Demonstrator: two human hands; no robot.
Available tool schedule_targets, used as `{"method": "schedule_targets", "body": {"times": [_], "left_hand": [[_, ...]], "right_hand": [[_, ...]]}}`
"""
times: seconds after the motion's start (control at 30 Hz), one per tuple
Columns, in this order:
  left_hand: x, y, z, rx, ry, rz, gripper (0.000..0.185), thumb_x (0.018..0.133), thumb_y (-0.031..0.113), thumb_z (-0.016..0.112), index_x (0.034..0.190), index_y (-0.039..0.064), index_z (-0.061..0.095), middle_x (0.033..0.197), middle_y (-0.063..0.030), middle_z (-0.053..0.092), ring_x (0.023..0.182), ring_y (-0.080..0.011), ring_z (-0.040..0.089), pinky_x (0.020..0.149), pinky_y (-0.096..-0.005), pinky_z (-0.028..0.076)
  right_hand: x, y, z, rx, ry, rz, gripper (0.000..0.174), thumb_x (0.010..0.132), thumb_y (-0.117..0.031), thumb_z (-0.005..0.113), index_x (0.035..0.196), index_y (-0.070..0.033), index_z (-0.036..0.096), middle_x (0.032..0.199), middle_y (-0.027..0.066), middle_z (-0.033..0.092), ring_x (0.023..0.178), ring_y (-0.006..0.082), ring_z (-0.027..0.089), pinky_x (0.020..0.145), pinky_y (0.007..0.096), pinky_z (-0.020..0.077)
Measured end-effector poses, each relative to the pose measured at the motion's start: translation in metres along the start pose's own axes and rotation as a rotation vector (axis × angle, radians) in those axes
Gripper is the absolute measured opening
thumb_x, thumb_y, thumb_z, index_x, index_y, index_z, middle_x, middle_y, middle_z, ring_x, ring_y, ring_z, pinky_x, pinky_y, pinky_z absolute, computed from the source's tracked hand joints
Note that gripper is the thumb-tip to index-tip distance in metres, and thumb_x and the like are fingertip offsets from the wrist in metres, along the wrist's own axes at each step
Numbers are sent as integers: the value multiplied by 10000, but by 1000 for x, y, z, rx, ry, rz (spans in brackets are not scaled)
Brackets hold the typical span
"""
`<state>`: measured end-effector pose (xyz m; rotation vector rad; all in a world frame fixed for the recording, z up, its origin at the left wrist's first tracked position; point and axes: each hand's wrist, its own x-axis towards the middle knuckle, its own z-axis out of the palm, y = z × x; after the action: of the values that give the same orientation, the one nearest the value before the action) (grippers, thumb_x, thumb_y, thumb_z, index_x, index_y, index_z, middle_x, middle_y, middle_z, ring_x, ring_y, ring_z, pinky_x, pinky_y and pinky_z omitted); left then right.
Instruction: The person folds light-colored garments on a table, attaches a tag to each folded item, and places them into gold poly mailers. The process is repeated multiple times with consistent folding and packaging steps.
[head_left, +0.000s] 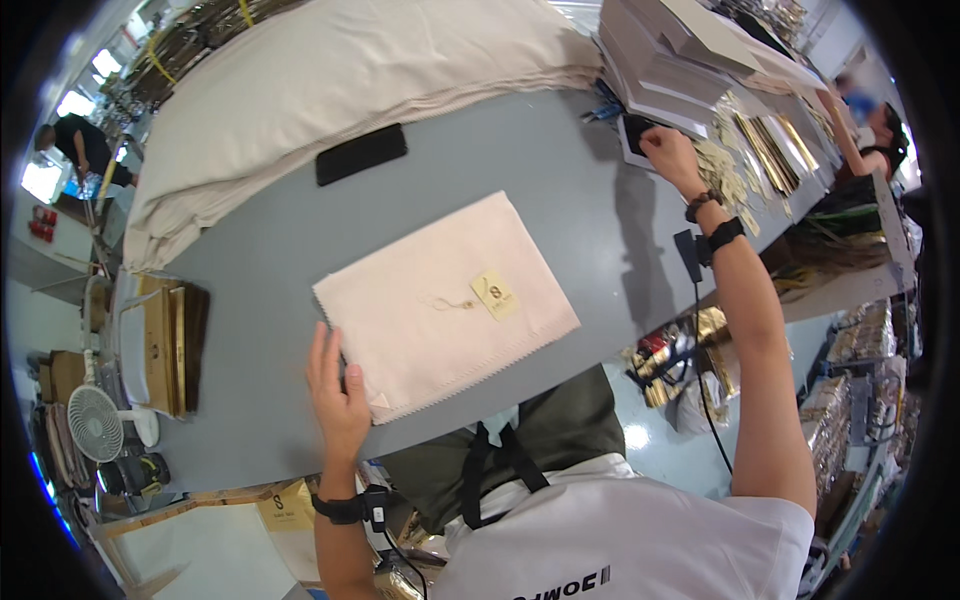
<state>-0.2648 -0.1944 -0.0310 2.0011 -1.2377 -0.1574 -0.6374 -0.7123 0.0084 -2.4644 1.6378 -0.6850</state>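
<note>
A folded pale pink cloth (420, 330) with zigzag-cut edges lies flat on the grey table (255, 300). On top of it rests a cream hang tag (493, 295) with a thin string. My left hand (337, 386) is at the cloth's left edge, fingers apart, holding nothing. My right hand (671, 154) reaches to the far right, over a small dark-topped white box (635, 141); its fingers are bent together, and whether they pinch something cannot be told. Just right of it lies a heap of cream tags (724, 176) with strings.
A black phone (361, 154) lies behind the cloth. Piled pale fabric (360, 67) lines the far side. White boards (667, 60) and gold packets (769, 154) stand at the right, brown envelopes (169, 349) at the left. A fan (96, 424) and two other people are farther off.
</note>
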Motion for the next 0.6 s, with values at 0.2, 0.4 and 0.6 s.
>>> {"method": "schedule_targets", "body": {"times": [0.2,0.4,0.6], "left_hand": [[-3,-2,2,46,11,-9,421,1058,225,569,1429,39,635,1571,-194,509,1408,-401,482,1186,-481,371],[-3,-5,5,9,14,10,387,1053,195,571,1397,38,655,1539,-183,534,1382,-390,494,1165,-473,391],[-3,-1,4,7,1,6,365,1048,170,561,1366,33,675,1512,-172,550,1370,-378,498,1161,-470,392]], "right_hand": [[8,14,8,-16,-67,86,205,871,-279,752,948,-104,828,903,168,789,893,370,760,804,457,589],[8,13,8,28,-65,60,251,869,-308,765,984,-94,827,912,164,791,901,369,760,811,448,593],[9,14,11,28,-61,59,224,824,-200,774,1020,-116,841,950,149,800,923,355,766,836,436,603]]}}
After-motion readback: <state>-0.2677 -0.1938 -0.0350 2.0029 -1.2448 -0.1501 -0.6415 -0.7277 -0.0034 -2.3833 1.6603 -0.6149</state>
